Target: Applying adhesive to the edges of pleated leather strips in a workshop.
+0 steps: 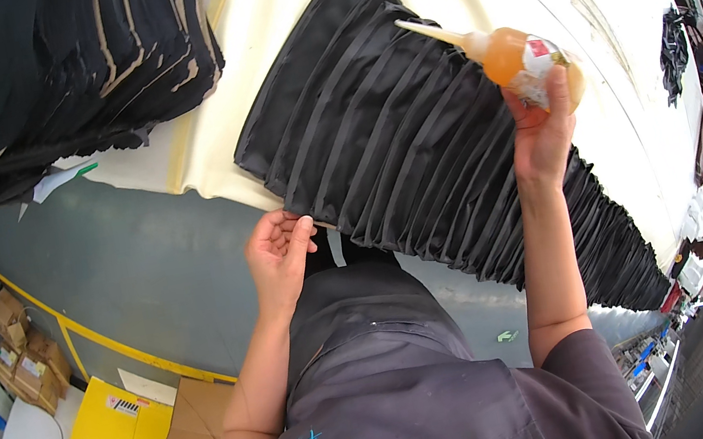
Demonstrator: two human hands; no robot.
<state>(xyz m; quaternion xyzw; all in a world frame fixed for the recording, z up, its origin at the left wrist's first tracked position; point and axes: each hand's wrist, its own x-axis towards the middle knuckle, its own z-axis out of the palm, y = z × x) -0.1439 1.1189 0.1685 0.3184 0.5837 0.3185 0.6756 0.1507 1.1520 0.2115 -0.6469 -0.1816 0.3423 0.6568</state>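
Right hand is gripping one orange bottle, nozzle over one fanned black stack; left hand is resting curled at near edge, hold unclear. Second stack: lying far left.

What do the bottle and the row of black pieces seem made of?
Bottle: probably plastic, translucent and slightly glossy; its orange body looks see-through. Black pieces: likely fabric with a satin-like sheen; soft folds catch the light, though fibre type can't be told.
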